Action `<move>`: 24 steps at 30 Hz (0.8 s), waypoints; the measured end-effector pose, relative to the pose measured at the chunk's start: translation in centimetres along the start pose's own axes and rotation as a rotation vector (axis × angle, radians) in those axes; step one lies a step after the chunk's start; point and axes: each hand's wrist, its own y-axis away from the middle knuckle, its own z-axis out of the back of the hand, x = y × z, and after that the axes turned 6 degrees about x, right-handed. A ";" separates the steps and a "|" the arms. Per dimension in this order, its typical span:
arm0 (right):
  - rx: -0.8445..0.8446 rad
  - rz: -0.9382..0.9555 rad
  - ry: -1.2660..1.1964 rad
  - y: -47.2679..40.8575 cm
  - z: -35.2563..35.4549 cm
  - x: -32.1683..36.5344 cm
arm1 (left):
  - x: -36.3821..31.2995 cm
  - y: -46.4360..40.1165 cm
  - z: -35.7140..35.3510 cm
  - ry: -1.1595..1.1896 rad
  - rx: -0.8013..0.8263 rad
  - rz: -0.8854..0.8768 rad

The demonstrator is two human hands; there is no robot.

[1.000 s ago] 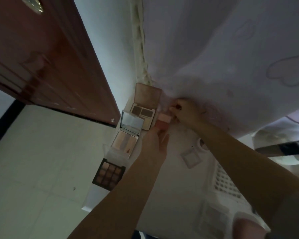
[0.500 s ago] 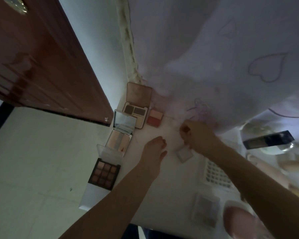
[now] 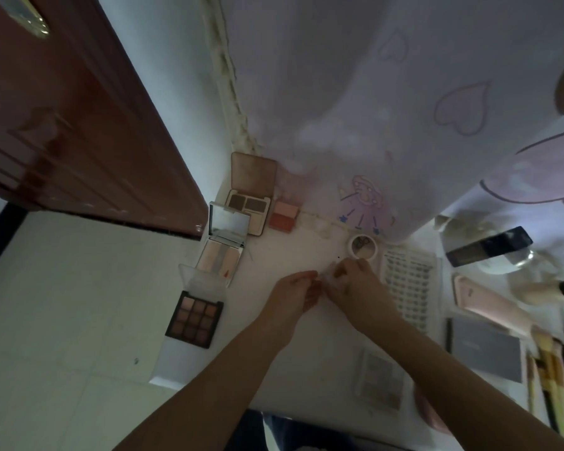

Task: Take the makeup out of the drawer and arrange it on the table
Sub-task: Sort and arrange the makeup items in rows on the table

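Open palettes line the white table's left edge: a dark nine-pan palette, a mirrored pale compact, a brown-lidded brow palette and a small pink blush. My left hand and my right hand meet at mid-table. Together they hold a small clear case, mostly hidden by the fingers.
A small round pot and a white lash tray lie right of my hands. Further right are a pink phone, a grey box and brushes. A pale palette sits near the front edge. A curtain hangs behind.
The pink blush was set down by the brow palette. My right hand pulled back and picked up the small clear case, and my left hand joined it at mid-table.
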 end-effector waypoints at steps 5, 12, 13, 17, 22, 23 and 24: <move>0.022 0.152 -0.318 1.6 2.9 2.1 | -0.5 1.6 1.4 0.194 0.280 -0.073; 0.081 0.417 0.115 3.3 7.2 3.0 | -1.6 3.1 1.9 0.294 0.375 -0.071; 0.056 0.455 0.138 3.3 7.4 3.2 | -1.6 3.3 1.8 0.311 0.391 -0.064; 0.038 0.491 0.077 3.4 7.0 3.9 | -1.5 3.9 1.3 0.389 0.419 -0.035; 0.124 0.433 -0.155 3.1 6.9 4.3 | -1.2 4.2 1.9 0.515 0.402 -0.014; 0.165 0.420 -0.184 2.8 7.1 4.4 | -1.2 4.2 2.2 0.536 0.408 -0.001; 0.205 0.407 -0.203 2.5 7.4 4.5 | -1.1 4.2 2.5 0.564 0.415 0.016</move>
